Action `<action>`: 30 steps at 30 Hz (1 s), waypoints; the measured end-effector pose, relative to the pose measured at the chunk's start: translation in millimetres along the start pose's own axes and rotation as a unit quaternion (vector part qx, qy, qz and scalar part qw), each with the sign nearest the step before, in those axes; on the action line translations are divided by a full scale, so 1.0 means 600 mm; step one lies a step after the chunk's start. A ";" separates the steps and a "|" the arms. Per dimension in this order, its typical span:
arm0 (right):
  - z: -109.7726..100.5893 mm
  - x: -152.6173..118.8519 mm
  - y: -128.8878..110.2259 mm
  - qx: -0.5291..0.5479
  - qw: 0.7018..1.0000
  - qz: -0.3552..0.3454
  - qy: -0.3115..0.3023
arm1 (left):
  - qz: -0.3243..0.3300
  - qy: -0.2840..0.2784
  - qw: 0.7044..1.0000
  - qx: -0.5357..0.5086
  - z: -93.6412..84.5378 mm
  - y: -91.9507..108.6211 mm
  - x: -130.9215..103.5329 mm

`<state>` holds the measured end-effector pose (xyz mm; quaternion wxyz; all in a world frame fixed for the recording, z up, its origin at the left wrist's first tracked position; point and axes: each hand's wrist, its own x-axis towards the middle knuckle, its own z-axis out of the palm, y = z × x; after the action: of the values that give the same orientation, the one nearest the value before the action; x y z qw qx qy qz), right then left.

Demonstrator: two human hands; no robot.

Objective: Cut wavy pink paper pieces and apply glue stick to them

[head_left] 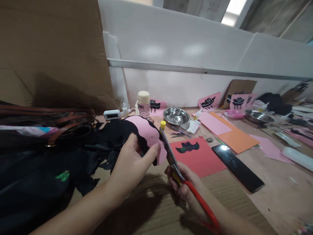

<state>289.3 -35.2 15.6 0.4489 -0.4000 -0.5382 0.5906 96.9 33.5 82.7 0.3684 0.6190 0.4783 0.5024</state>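
Scissors (173,159) set alongside a pink wavy shape (144,128) backed by black material (126,128), above the bench (281,205).
The shape and its backing are pinched together near the lower end by the left hand (133,164), its grip closed, thumb on the pink face. The red handles are enclosed by the right hand (187,187); the blades lie along the right edge, nearly together, and whether black is caught between them cannot be told. Around the lower right end only a narrow black margin is seen, so trimming there is judged largely done; the wider black toward the left is judged uncut. A finished-looking black cutout (187,147) is laid on a red sheet (201,158) just beyond.
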 end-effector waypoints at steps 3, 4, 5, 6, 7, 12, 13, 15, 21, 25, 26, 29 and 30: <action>0.002 -0.002 -0.002 -0.003 1.000 0.002 0.002 | 0.015 0.018 0.999 0.040 -0.001 0.001 -0.001; 0.002 -0.002 -0.003 -0.005 1.000 0.003 -0.001 | 0.022 0.025 0.998 0.054 -0.001 0.002 -0.001; 0.002 -0.003 -0.003 -0.007 1.000 0.002 -0.004 | 0.028 0.033 0.997 0.065 -0.001 0.002 -0.002; 0.002 -0.003 -0.003 -0.008 1.000 0.001 -0.007 | 0.031 0.038 0.996 0.072 -0.001 0.003 -0.003; 0.001 -0.003 -0.002 -0.008 1.000 0.000 -0.008 | 0.033 0.042 0.996 0.077 -0.001 0.003 -0.004; 0.000 -0.002 0.004 0.006 1.000 -0.009 0.001 | 0.035 0.044 0.995 0.087 0.002 0.004 -0.005; 0.000 -0.001 0.004 0.008 1.000 -0.011 0.004 | 0.035 0.044 0.995 0.088 0.002 0.004 -0.005; 0.001 -0.001 0.004 0.008 1.000 -0.007 0.008 | 0.034 0.044 0.995 0.086 0.002 0.004 -0.004; 0.001 -0.004 0.008 -0.002 0.999 -0.003 0.048 | 0.033 0.046 0.995 0.083 0.000 0.011 -0.004; 0.001 -0.004 0.003 -0.009 0.999 -0.010 0.031 | 0.032 0.043 0.996 0.076 -0.001 0.015 -0.004; 0.002 -0.003 0.001 -0.012 1.000 -0.007 0.025 | 0.032 0.040 0.996 0.073 -0.001 0.015 -0.004; 0.002 0.000 -0.005 -0.020 1.000 -0.002 0.024 | 0.032 0.033 0.997 0.064 -0.002 0.013 -0.003; 0.003 0.001 -0.006 -0.019 1.000 -0.002 0.024 | 0.034 0.033 0.997 0.062 -0.002 0.011 -0.003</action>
<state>288.0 -34.9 19.4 0.4555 -0.4212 -0.5395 0.5693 97.0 29.8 88.9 0.2964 0.6396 0.4993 0.5038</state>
